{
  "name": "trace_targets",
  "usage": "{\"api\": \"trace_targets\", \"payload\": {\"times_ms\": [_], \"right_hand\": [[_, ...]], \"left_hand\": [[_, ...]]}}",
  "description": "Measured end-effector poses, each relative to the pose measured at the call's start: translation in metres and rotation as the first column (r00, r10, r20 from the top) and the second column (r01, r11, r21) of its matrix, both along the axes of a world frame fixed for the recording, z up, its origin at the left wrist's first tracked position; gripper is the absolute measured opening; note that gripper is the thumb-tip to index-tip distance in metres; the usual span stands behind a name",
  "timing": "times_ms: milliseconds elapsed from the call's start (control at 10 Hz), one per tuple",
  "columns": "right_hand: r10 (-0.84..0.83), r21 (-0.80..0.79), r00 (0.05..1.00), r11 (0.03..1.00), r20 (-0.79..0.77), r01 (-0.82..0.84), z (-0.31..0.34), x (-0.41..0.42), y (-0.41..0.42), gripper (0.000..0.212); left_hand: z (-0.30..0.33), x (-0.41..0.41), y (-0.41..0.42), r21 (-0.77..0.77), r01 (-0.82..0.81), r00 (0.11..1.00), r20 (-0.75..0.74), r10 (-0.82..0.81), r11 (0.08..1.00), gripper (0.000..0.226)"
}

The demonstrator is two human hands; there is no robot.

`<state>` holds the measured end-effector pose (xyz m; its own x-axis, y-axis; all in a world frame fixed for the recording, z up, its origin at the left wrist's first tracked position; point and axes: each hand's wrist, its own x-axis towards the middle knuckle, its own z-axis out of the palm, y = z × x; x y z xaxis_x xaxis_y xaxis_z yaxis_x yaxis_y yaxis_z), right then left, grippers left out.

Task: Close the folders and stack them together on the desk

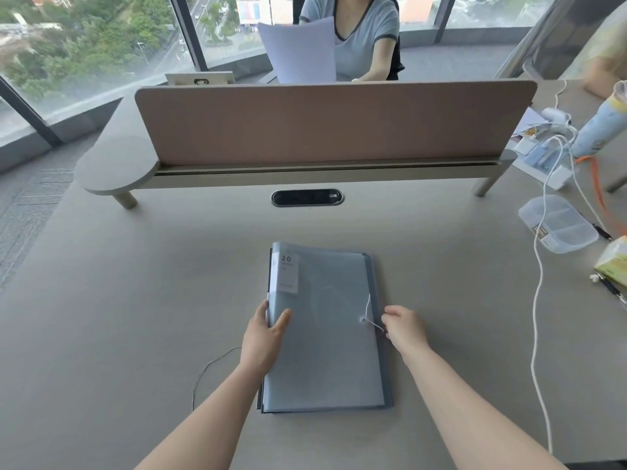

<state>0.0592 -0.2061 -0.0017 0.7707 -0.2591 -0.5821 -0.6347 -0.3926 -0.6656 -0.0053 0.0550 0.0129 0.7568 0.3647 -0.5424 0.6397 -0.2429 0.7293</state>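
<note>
Right now my two hands are both on the stack of folders [325, 334], which lies closed on the desk [135, 300] on my side of the black oval cable port [307, 197]. I count at least two folders: a translucent blue one on top with a white label reading "20", and a darker one showing under its edges. My left hand [263, 337] grips the stack's left edge, thumb on top, fingers underneath. My right hand [403, 329] pinches the white string [371, 320] by the round button at the right edge. Right of the port sit one clear plastic compartment box [558, 223] and one white cable [537, 300]; a thin grey wire [210, 368] curls left of the stack. One pink divider screen [322, 123] stands beyond the port.
</note>
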Motion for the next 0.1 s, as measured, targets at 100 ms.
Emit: {"api": "trace_targets", "payload": {"times_ms": [100], "right_hand": [[0.003, -0.003, 0.998, 1.000, 0.066, -0.003, 0.0102, -0.0088, -0.0051, 0.033]], "left_hand": [[-0.0081, -0.0058, 0.0032, 0.044, -0.021, 1.000, 0.002, 0.021, 0.999, 0.083]]}}
